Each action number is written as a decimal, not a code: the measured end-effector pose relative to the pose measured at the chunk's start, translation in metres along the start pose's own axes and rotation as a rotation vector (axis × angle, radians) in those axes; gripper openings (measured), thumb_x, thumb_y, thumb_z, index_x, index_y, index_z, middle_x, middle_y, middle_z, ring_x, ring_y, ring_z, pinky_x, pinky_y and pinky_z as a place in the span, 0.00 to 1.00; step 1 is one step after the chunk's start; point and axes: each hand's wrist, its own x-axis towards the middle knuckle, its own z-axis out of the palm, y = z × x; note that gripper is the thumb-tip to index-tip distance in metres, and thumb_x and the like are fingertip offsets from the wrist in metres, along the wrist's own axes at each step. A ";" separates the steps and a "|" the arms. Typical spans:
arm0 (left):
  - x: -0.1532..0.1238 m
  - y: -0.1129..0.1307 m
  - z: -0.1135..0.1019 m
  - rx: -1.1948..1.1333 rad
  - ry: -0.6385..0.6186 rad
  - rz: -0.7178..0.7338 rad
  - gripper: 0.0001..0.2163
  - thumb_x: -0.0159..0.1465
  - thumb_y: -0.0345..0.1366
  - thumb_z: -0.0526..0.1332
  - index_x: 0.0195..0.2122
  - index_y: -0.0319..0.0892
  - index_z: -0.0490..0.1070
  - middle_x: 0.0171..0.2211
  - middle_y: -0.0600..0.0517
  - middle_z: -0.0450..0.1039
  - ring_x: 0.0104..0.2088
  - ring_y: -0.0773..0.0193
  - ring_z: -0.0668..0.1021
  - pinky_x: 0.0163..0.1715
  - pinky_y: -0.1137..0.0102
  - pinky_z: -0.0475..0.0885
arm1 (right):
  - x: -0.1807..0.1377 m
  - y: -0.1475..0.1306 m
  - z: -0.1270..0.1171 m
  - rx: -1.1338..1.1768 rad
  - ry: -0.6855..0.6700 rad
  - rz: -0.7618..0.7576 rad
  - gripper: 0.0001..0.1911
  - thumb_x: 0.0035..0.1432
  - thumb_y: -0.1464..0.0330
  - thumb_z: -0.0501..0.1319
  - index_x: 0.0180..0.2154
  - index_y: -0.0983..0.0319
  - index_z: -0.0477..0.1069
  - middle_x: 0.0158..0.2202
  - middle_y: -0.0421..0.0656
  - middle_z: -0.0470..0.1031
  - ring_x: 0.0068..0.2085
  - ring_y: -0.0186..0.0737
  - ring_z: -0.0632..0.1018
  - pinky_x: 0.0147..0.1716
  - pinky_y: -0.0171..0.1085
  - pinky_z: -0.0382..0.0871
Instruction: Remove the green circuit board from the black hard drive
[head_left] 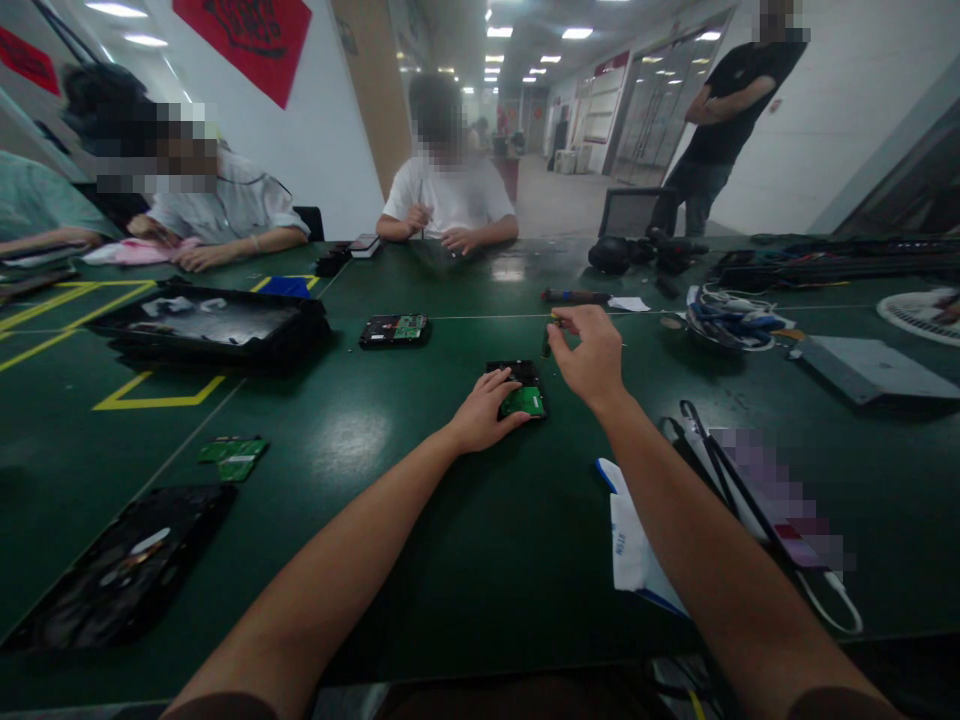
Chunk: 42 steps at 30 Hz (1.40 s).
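Note:
A hard drive (pixel 529 402) with a green circuit board facing up lies on the dark green table in front of me. My left hand (pixel 487 408) is laid over its left side, with the fingers across the top and the thumb along the near edge, gripping it in place. Just right of and above the drive, my right hand (pixel 589 352) pinches a small, dark, upright screwdriver (pixel 546 342) between thumb and fingers. Its lower tip is beside the drive, apart from it. Another hard drive (pixel 394 330) sits farther off to the left.
Black trays (pixel 217 325) and loose green circuit boards (pixel 234 457) are on the left, above a dark casing (pixel 124 565). A dark pen-like tool (pixel 576 297), bundled cables (pixel 731 318), a grey metal box (pixel 877 368) and a white-blue packet (pixel 634 540) are rightward. People sit opposite.

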 end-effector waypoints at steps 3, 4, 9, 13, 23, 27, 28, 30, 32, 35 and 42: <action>0.000 0.000 -0.001 -0.001 0.000 -0.004 0.30 0.68 0.54 0.62 0.66 0.41 0.66 0.72 0.39 0.57 0.73 0.43 0.56 0.71 0.46 0.55 | 0.000 0.001 0.000 -0.010 0.012 0.009 0.10 0.62 0.70 0.62 0.45 0.59 0.75 0.44 0.49 0.76 0.45 0.48 0.78 0.47 0.49 0.76; 0.000 0.000 -0.001 -0.001 0.000 -0.003 0.30 0.68 0.54 0.62 0.65 0.41 0.66 0.72 0.39 0.57 0.73 0.43 0.56 0.71 0.46 0.55 | 0.000 0.002 0.000 -0.007 0.017 0.019 0.09 0.61 0.70 0.62 0.45 0.59 0.74 0.44 0.49 0.76 0.46 0.48 0.77 0.46 0.49 0.76; 0.000 0.000 -0.001 0.002 0.001 0.000 0.30 0.68 0.54 0.62 0.65 0.39 0.67 0.72 0.38 0.57 0.73 0.42 0.56 0.71 0.46 0.56 | -0.001 0.004 0.001 0.008 0.006 0.027 0.08 0.63 0.67 0.62 0.44 0.59 0.74 0.44 0.48 0.76 0.43 0.47 0.78 0.45 0.49 0.76; 0.000 -0.001 -0.001 0.008 -0.008 -0.002 0.31 0.68 0.54 0.62 0.65 0.40 0.66 0.72 0.39 0.56 0.73 0.42 0.56 0.71 0.45 0.55 | -0.001 0.002 0.000 0.003 0.004 0.000 0.10 0.64 0.69 0.61 0.46 0.59 0.75 0.44 0.48 0.75 0.43 0.46 0.79 0.47 0.48 0.76; 0.000 0.001 -0.002 -0.002 -0.007 -0.006 0.31 0.68 0.55 0.61 0.65 0.39 0.66 0.72 0.38 0.57 0.73 0.42 0.56 0.71 0.45 0.56 | -0.001 0.004 0.002 0.009 -0.002 0.032 0.08 0.63 0.67 0.63 0.44 0.59 0.74 0.43 0.47 0.78 0.41 0.46 0.79 0.46 0.48 0.76; 0.000 -0.002 0.001 0.000 0.000 -0.005 0.31 0.68 0.55 0.62 0.65 0.40 0.66 0.72 0.38 0.57 0.73 0.43 0.57 0.71 0.46 0.56 | 0.000 0.000 0.001 0.004 -0.002 0.007 0.09 0.63 0.68 0.61 0.45 0.59 0.75 0.44 0.48 0.77 0.43 0.46 0.79 0.46 0.48 0.75; 0.000 -0.002 0.002 0.000 0.001 -0.005 0.31 0.68 0.55 0.61 0.65 0.40 0.66 0.72 0.38 0.57 0.73 0.43 0.57 0.71 0.46 0.56 | 0.000 0.000 0.001 0.001 0.001 0.012 0.09 0.63 0.68 0.61 0.45 0.59 0.75 0.44 0.48 0.76 0.43 0.47 0.78 0.46 0.48 0.75; 0.000 -0.003 0.001 0.000 0.001 -0.002 0.31 0.68 0.55 0.61 0.65 0.40 0.66 0.72 0.38 0.57 0.73 0.43 0.57 0.71 0.46 0.56 | 0.000 0.001 0.001 -0.008 0.011 0.028 0.08 0.62 0.68 0.62 0.44 0.59 0.74 0.44 0.48 0.76 0.44 0.47 0.78 0.46 0.48 0.75; 0.000 -0.002 0.000 0.002 -0.002 0.002 0.31 0.68 0.55 0.61 0.66 0.40 0.66 0.72 0.38 0.57 0.73 0.43 0.57 0.71 0.47 0.55 | 0.000 0.002 0.002 -0.010 0.020 0.047 0.07 0.61 0.68 0.63 0.43 0.59 0.73 0.43 0.48 0.76 0.43 0.48 0.78 0.45 0.49 0.75; 0.000 0.000 -0.002 0.008 -0.007 -0.001 0.31 0.68 0.55 0.61 0.66 0.40 0.66 0.72 0.38 0.57 0.73 0.43 0.56 0.71 0.47 0.55 | -0.001 0.005 0.003 0.002 0.011 0.068 0.07 0.61 0.67 0.64 0.42 0.59 0.72 0.41 0.47 0.77 0.42 0.47 0.78 0.45 0.48 0.75; 0.000 0.003 -0.003 0.006 -0.014 -0.009 0.31 0.68 0.54 0.61 0.66 0.40 0.66 0.72 0.38 0.56 0.73 0.43 0.56 0.71 0.46 0.55 | 0.000 -0.002 0.000 -0.020 -0.004 0.009 0.09 0.64 0.67 0.61 0.45 0.59 0.75 0.43 0.48 0.77 0.43 0.47 0.78 0.48 0.49 0.74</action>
